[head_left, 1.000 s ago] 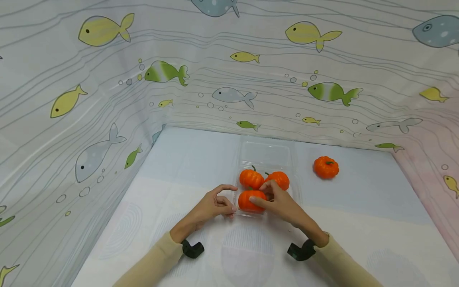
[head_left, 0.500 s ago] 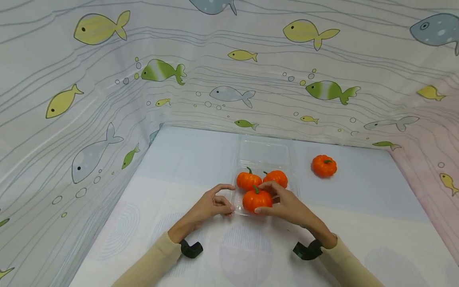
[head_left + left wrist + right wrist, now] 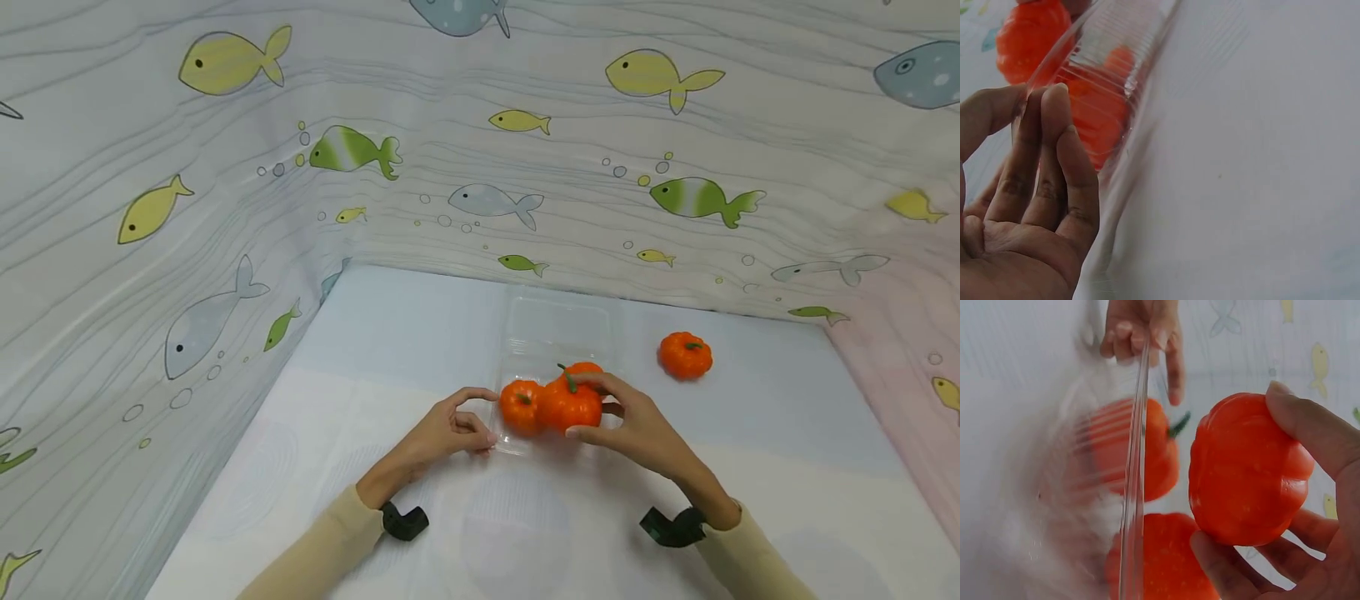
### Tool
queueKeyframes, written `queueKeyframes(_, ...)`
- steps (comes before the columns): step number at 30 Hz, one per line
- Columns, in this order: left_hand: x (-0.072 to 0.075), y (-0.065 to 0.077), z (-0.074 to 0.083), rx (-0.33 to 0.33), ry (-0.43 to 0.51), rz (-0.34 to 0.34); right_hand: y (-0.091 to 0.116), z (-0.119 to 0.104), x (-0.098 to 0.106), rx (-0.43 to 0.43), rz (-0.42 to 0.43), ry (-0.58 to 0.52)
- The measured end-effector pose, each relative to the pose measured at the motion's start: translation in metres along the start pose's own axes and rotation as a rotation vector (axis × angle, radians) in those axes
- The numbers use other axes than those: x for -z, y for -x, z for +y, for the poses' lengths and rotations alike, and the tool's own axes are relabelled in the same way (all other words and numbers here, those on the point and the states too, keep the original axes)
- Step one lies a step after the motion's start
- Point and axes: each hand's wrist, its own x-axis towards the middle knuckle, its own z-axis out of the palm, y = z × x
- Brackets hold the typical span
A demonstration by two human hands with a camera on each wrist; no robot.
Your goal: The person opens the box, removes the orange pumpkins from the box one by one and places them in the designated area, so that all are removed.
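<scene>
A clear plastic clamshell box (image 3: 512, 451) lies with its lid (image 3: 561, 321) folded back away from me. At its left side my left hand (image 3: 438, 429) pinches the rim between thumb and fingers, as the left wrist view shows. My right hand (image 3: 637, 425) holds a small orange pumpkin (image 3: 572, 410) with a green stem, thumb on one side and fingers on the other. In the right wrist view this pumpkin (image 3: 1250, 472) appears raised beside the box wall. Inside the box sits a second pumpkin (image 3: 521, 408) at left. A third pumpkin (image 3: 587, 367), partly hidden, is behind the held one.
One more orange pumpkin (image 3: 686, 356) lies on the pale tablecloth (image 3: 765, 417), right of the box. A fish-print curtain (image 3: 420, 242) surrounds the table at the back and sides. Dark wrist mounts (image 3: 405, 522) sit on both wrists.
My right hand has lifted the front pumpkin, turned it stem up and carried it right. The back-left pumpkin has shifted toward me. My left hand has stayed at the rim.
</scene>
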Motion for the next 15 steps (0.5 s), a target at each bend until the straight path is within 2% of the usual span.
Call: queueKeyframes(15, -0.002, -0.001, 0.001, 0.012, 0.001, -0.002, 0.007, 0.011, 0.019, 0.032, 0.115, 0.076)
